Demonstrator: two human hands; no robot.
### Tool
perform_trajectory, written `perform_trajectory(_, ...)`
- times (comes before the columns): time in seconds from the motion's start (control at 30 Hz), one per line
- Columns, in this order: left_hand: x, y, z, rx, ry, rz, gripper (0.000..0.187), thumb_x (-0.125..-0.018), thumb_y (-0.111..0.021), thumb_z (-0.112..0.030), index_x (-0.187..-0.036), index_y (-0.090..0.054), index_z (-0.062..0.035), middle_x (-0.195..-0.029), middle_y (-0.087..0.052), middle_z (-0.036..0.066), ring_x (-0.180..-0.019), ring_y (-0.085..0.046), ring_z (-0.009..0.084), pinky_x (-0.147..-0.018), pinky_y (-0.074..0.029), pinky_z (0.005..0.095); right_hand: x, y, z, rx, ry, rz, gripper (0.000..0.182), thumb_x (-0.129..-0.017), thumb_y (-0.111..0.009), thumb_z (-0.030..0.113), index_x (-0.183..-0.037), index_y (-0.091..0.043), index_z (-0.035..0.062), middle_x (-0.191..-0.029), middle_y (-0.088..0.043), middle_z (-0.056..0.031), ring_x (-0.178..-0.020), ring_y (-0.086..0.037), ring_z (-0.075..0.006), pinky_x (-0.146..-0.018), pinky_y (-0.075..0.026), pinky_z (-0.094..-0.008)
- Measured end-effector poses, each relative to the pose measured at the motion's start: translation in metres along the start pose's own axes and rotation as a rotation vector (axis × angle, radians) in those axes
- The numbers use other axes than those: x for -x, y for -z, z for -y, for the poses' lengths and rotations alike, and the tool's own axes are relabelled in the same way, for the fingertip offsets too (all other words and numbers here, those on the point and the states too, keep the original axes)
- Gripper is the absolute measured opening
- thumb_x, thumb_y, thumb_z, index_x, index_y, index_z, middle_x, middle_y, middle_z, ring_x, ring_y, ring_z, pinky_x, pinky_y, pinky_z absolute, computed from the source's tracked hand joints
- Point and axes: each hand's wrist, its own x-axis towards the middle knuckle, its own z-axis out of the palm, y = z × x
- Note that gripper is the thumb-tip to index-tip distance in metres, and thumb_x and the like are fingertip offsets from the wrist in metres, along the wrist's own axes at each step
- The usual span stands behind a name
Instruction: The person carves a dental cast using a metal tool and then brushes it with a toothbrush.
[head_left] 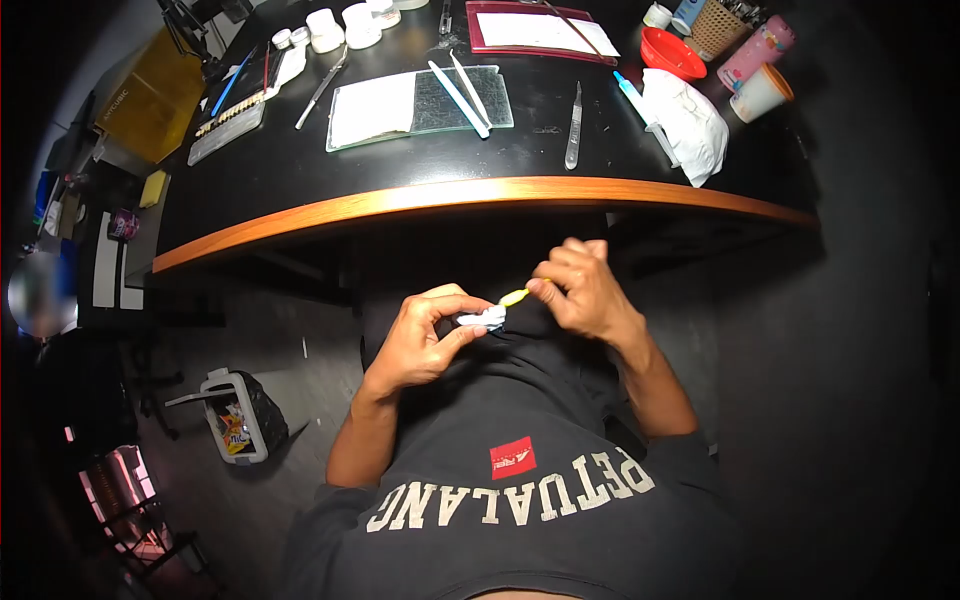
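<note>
In front of my lap, below the table edge, my left hand [428,337] pinches a small white piece with some blue on it [484,319] between thumb and fingers. Its exact kind is too small to make out. My right hand [583,293] is closed round a thin yellow-handled tool [515,297], whose far end is hidden in the fist. The tool's pale tip points left and meets the white piece, or lies right against it.
The black table [400,180] has an orange wooden edge. On it lie a glass slab [460,112], a scalpel [574,127], a syringe [648,122], crumpled white tissue [690,125] and a red bowl [672,53]. A waste bin [237,418] stands on the floor at left.
</note>
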Motion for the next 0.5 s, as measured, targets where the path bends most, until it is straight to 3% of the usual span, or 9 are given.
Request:
perform_trajectory(0.07, 0.000, -0.001, 0.008, -0.004, -0.020, -0.022, 0.025, -0.090, -0.078, 0.000, -0.116, -0.081, 0.0011, -0.094, -0.073, 0.009, -0.082, -0.068, 0.0156, -0.073, -0.050, 0.0288, 0.006, 0.008, -0.019, 0.041, -0.092, 0.056, 0.028, -0.097, -0.078, 0.036, -0.088, -0.078, 0.0099, -0.076, -0.057, -0.0032, -0.082, -0.055, -0.0237, -0.089, -0.034, -0.0426)
perform_trajectory(0.23, -0.005, -0.003, 0.010, -0.056, -0.014, -0.014, 0.025, -0.090, -0.077, 0.001, -0.115, -0.080, 0.0013, -0.096, -0.072, 0.009, -0.082, -0.067, 0.0161, -0.071, -0.050, 0.0285, -0.005, 0.007, 0.016, -0.083, 0.149, -0.029, 0.029, -0.094, -0.081, 0.041, -0.085, -0.080, 0.0134, -0.077, -0.060, -0.0030, -0.085, -0.057, -0.0241, -0.089, -0.037, -0.0448)
perform_trajectory(0.3, -0.004, -0.002, 0.005, -0.065, -0.053, -0.003, 0.025, -0.090, -0.076, 0.002, -0.115, -0.080, 0.0016, -0.096, -0.072, 0.009, -0.081, -0.067, 0.0161, -0.071, -0.050, 0.0285, -0.006, -0.006, 0.005, -0.049, 0.124, -0.006, 0.029, -0.093, -0.082, 0.042, -0.087, -0.081, 0.0141, -0.078, -0.062, -0.0027, -0.084, -0.058, -0.0239, -0.089, -0.037, -0.0450)
perform_trajectory(0.4, 0.001, 0.009, 0.011, 0.074, 0.068, 0.035, 0.023, -0.094, -0.075, 0.001, -0.117, -0.078, 0.0042, -0.101, -0.070, 0.006, -0.088, -0.063, 0.0107, -0.075, -0.048, 0.0273, -0.004, -0.003, -0.011, -0.048, -0.075, -0.005, 0.028, -0.094, -0.082, 0.041, -0.088, -0.083, 0.0145, -0.077, -0.062, -0.0022, -0.082, -0.058, -0.0228, -0.088, -0.037, -0.0447)
perform_trajectory(0.5, 0.001, 0.016, 0.014, 0.003, 0.052, 0.110, 0.023, -0.097, -0.073, 0.000, -0.120, -0.077, 0.0045, -0.105, -0.069, 0.005, -0.091, -0.063, 0.0098, -0.077, -0.049, 0.0264, -0.010, 0.002, 0.006, -0.144, 0.123, -0.048, 0.027, -0.095, -0.082, 0.041, -0.088, -0.083, 0.0149, -0.076, -0.061, -0.0022, -0.083, -0.060, -0.0228, -0.087, -0.037, -0.0455)
